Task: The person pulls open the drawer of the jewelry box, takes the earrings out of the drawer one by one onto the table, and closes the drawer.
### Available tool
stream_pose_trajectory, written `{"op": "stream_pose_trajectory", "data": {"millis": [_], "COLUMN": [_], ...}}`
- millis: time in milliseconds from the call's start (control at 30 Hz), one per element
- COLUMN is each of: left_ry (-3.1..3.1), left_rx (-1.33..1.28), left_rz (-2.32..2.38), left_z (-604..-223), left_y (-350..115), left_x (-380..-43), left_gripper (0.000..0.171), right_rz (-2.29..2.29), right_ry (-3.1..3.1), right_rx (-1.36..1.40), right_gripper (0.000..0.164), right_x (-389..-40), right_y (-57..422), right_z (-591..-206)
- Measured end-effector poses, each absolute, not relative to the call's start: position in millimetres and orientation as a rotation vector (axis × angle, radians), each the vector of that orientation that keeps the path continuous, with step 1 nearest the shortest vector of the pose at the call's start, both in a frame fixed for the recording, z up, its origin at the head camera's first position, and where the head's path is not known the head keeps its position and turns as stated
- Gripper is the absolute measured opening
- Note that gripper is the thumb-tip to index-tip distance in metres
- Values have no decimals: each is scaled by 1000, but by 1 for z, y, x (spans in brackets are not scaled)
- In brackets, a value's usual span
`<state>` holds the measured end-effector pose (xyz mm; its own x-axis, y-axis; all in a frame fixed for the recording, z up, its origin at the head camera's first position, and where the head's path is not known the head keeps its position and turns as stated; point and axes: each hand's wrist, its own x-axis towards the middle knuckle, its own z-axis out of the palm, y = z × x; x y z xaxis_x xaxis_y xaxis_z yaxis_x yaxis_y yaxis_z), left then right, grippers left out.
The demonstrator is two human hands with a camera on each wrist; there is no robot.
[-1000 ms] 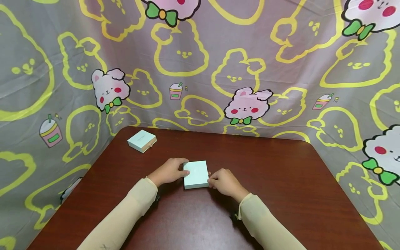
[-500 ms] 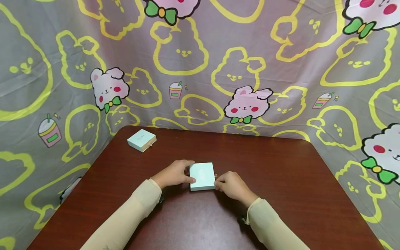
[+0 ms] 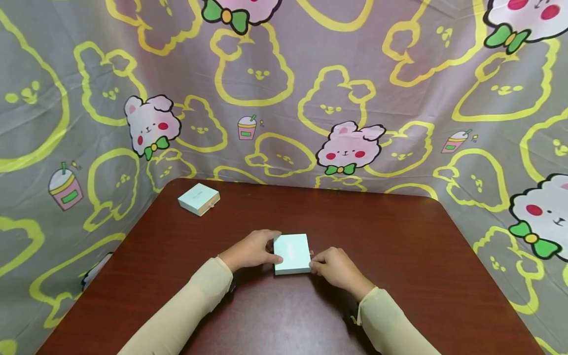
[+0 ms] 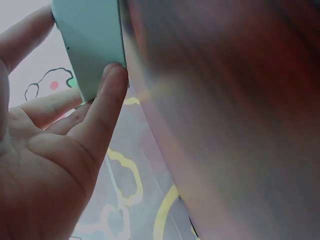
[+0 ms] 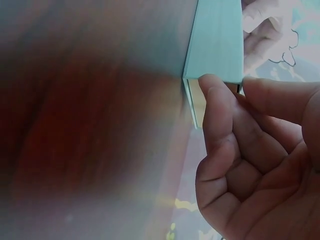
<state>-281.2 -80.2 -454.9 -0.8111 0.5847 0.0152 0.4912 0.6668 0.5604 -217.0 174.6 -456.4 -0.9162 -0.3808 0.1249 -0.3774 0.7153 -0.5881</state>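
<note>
A pale mint square box (image 3: pixel 292 252) lies flat on the table, with a small pinkish tab (image 3: pixel 312 252) at its right side. My left hand (image 3: pixel 253 249) grips the box's left side, thumb on the near part and fingers round the far corner. In the left wrist view, that thumb lies along the mint wall (image 4: pixel 92 45). My right hand (image 3: pixel 339 270) has its fingers curled at the box's right end, thumb and forefinger pinching its edge. In the right wrist view a beige drawer face (image 5: pixel 197 102) shows inside the sleeve, partly behind the fingers.
A second mint box (image 3: pixel 198 198), with a beige side and a small tab, sits at the back left of the brown table (image 3: pixel 377 222). A grey curtain (image 3: pixel 275 59) with cartoon rabbits hangs around the table's back and sides.
The box and both hands have shifted right and slightly nearer. My left thumb and fingers stay on the box, and my right hand stays at its right end. The second box stays put.
</note>
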Motion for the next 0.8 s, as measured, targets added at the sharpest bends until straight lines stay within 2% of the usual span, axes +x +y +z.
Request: {"op": "stream_pose_trajectory", "data": {"millis": [800], "left_ry": [2672], "left_rx": [994], "left_rz": [788], "left_z": [-453], "left_y": [-55], "left_x": [-275], "left_gripper": [73], "right_rz": [-1003], "right_ry": [2902], "right_rx": [-542], "right_gripper": [24], "right_x": [-200], "right_y": [199], "right_z": [-456]}}
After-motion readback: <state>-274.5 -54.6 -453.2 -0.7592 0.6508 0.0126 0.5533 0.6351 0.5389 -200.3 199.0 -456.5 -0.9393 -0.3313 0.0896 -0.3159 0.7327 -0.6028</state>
